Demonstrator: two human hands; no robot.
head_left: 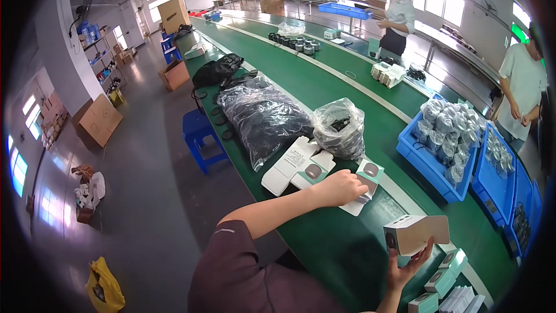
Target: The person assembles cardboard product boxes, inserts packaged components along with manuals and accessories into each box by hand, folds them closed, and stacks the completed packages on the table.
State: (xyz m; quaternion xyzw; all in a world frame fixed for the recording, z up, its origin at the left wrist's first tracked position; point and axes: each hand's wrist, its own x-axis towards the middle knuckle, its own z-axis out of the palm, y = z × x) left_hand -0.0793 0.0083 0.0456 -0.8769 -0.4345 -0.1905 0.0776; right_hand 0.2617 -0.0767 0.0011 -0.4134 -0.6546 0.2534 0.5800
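Note:
My right hand [407, 269] holds up a small white-and-green carton [405, 237], thumb and fingers around its lower part; a brown inner flap stands out on its right. My left hand [341, 189] is closed, its curled fingers against another printed carton [370, 171] lying on the green bench [324, 243]. What the fingers pinch is hidden. Left of this hand lie flattened white cartons [286, 168]. Beyond it stands a clear plastic bag [341, 124] with black cables inside.
A large plastic bag of black items [260, 116] lies on the bench's left side. Blue bins [431, 165] with bagged parts line the right. Closed small cartons [440, 281] and folded papers [460, 301] lie near my right forearm. Two people stand across the bench. A blue stool [202, 133] is at left.

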